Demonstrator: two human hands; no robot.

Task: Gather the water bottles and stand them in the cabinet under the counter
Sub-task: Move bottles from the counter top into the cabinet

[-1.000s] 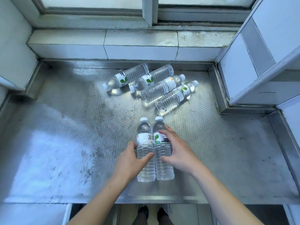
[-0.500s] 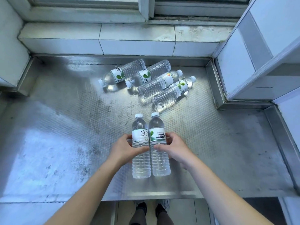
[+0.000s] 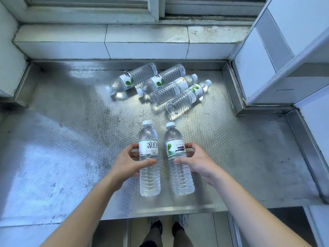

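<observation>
Two hands forward | left hand fingers grip left bottle | right hand fingers grip right bottle

Both forearms are bare to the lower edge of the frame, with no sleeve, watch or ring on the left hand or the right hand. At bottom centre, grey trouser legs end in dark shoes with pale trim.
</observation>
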